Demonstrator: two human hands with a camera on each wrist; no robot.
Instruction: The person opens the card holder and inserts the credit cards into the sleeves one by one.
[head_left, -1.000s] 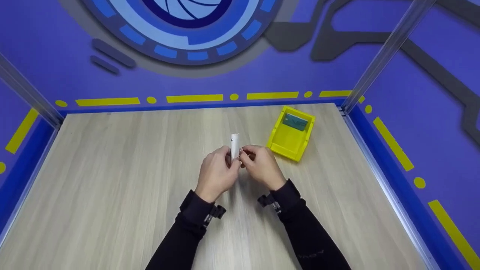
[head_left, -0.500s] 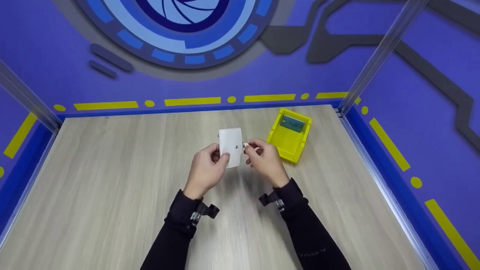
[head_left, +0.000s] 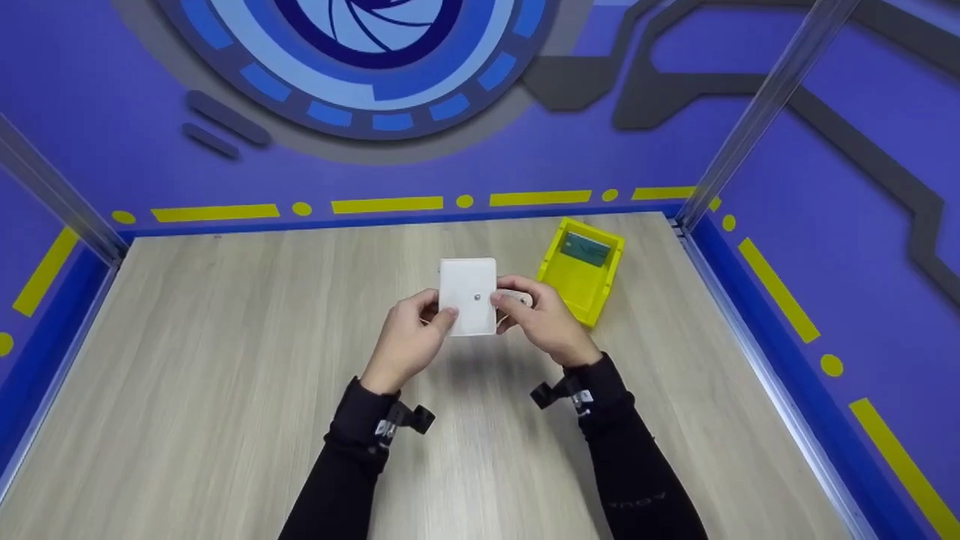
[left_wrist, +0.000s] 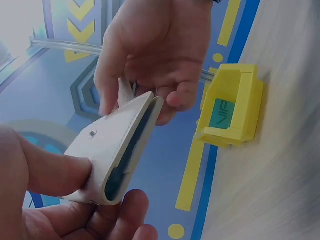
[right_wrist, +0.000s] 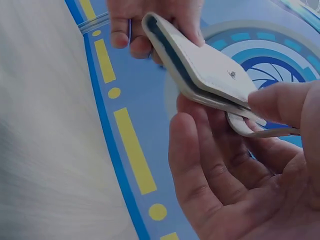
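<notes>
A small white card holder [head_left: 466,281] with a metal snap stud on its front is held above the table, front face up. My left hand [head_left: 409,334] pinches its left side, thumb on the front and fingers behind. At its right side my right hand [head_left: 546,322] grips the edge, thumb on top and fingers underneath. The closing strap [right_wrist: 265,132] hangs unfastened and sticks out past my right thumb. Dark teal inner layers [left_wrist: 120,172] show between the two covers in the left wrist view.
Close behind my right hand a yellow bin [head_left: 616,274] stands on the wooden table [head_left: 247,360]. A green card [head_left: 585,248] marked VIP leans inside at its far end. Blue printed walls [head_left: 412,176] border the table at the back and sides.
The card holder has turned from edge-on to face up. Its strap has come away from the stud, and my right hand has moved from the strap's end to the holder's right edge.
</notes>
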